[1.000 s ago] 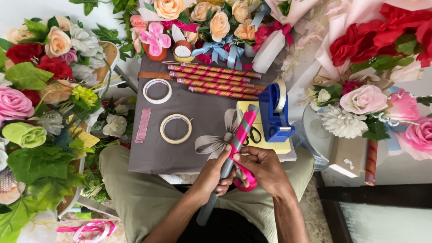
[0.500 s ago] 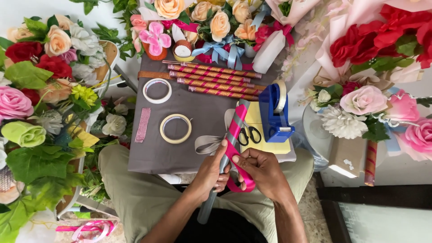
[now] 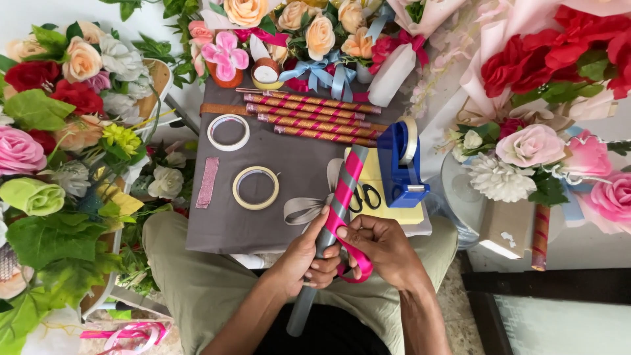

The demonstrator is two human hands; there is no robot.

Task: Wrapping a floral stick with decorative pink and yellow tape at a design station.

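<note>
Left hand [image 3: 303, 260] clenched around grey tube [image 3: 328, 236], right hand [image 3: 381, 246] pinching pink ribbon [image 3: 348, 246] wound on it. Tube tilted, upper half striped pink, lower end bare, sticking out past desk [image 3: 223, 230] near edge. Scissors [image 3: 363, 195], blue tape dispenser [image 3: 402, 164] just beside. Tape ring [image 3: 256, 188] left; open room around it.

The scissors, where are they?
In the head view, the scissors lie on the yellow pad, just left of the blue tape dispenser, above the right hand.
</note>
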